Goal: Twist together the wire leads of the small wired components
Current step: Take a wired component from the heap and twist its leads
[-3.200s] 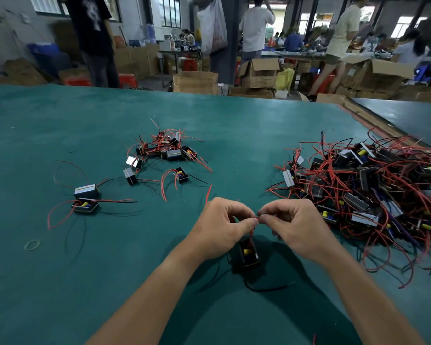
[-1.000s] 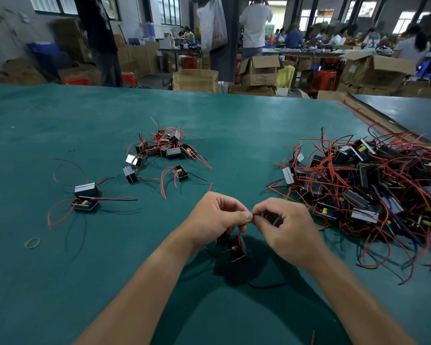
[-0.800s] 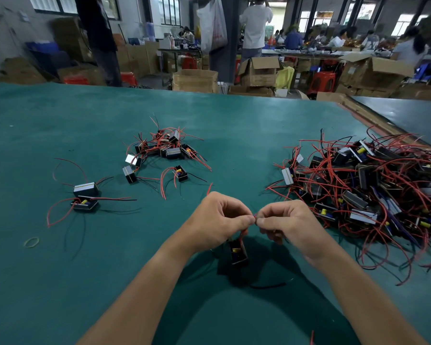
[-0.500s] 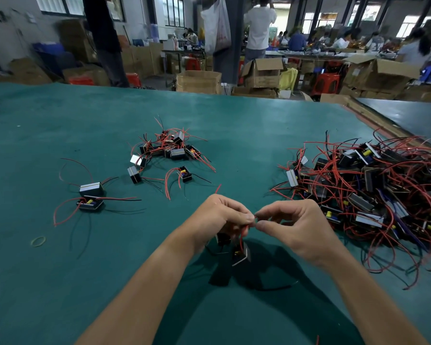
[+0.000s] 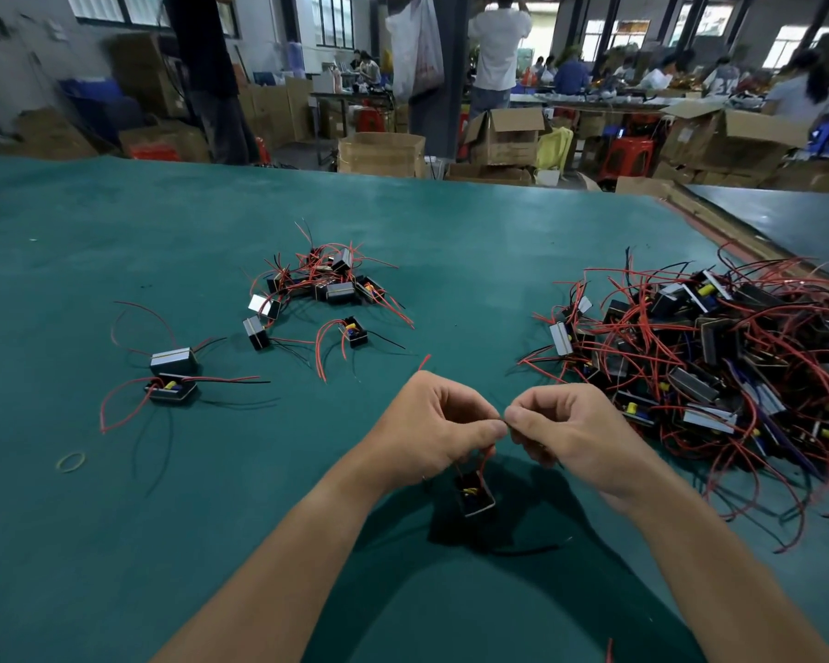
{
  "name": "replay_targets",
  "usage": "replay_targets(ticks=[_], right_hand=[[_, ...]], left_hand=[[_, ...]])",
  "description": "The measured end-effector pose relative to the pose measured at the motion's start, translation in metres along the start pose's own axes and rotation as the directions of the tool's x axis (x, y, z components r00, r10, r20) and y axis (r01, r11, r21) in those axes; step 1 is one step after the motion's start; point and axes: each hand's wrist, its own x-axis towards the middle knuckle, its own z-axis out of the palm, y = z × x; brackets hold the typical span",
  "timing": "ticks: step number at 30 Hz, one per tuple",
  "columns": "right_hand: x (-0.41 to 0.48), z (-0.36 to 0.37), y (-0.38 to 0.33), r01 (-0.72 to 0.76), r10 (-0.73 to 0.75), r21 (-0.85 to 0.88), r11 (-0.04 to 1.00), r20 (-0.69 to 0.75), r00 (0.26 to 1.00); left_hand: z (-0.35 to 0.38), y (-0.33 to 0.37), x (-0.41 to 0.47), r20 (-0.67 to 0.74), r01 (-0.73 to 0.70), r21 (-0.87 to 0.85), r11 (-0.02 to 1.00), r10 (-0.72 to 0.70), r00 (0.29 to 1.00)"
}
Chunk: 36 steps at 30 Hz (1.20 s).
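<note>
Green table (image 5: 116,543), cardboard boxes (image 5: 381,154), workers (image 5: 498,50)

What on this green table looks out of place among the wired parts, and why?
A small pale ring lies alone on the table, far left of the left hand, nearer the camera than two wired components. It alone has no wires or casing.

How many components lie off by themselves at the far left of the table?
2: a silver-topped component, and right in front of it an open component showing a yellow part. None seem hidden there.
</note>
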Motion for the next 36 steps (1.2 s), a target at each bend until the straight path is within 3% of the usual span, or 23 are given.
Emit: replay_targets(ticks=[2, 6, 9, 17, 23, 26, 29, 33, 36], right_hand=[[0.000, 0.000, 0.000, 0.014, -0.014, 0.022, 1.000, -0.029, 0.999], [0.000, 0.003, -0.004, 0.213, -0.226, -0.106, 0.971, -0.131, 0.965], [-0.002, 0.003, -0.005, 0.281, -0.305, -0.164, 0.946, -0.152, 0.940], [-0.002, 0.002, -0.001, 0.332, -0.379, -0.307, 0.892, -0.107, 0.919], [-0.002, 0.003, 0.000, 0.314, -0.362, -0.394, 0.864, -0.053, 0.931], [-0.001, 0.002, -0.002, 0.213, -0.245, -0.380, 0.900, -0.037, 0.969], [0.001, 0.002, -0.007, -0.013, 0.008, -0.234, 0.972, -0.022, 1.000], [0.000, -0.004, -0.012, -0.317, 0.314, 0.047, 0.947, 0.060, 0.947], [0.000, -0.003, -0.013, -0.356, 0.353, 0.056, 0.933, 0.064, 0.934]], left_hand=[[0.002, 0.000, 0.001, -0.020, 0.008, -0.018, 1.000, -0.009, 1.000], [-0.001, 0.004, 0.001, 0.011, 0.065, -0.133, 0.989, -0.064, 0.998], [-0.004, 0.004, 0.002, 0.019, 0.116, -0.192, 0.975, -0.114, 0.993], [-0.009, 0.002, 0.004, 0.052, 0.149, -0.210, 0.966, -0.141, 0.989], [-0.007, -0.002, 0.003, 0.007, 0.033, -0.100, 0.994, -0.033, 0.999], [-0.003, -0.005, 0.004, -0.039, -0.034, 0.046, 0.998, 0.035, 0.999], [0.001, -0.009, 0.005, -0.082, -0.158, 0.278, 0.947, 0.188, 0.979], [0.005, -0.011, 0.002, -0.054, -0.278, 0.435, 0.856, 0.333, 0.941], [0.006, -0.011, 0.003, -0.052, -0.286, 0.468, 0.837, 0.348, 0.936]])
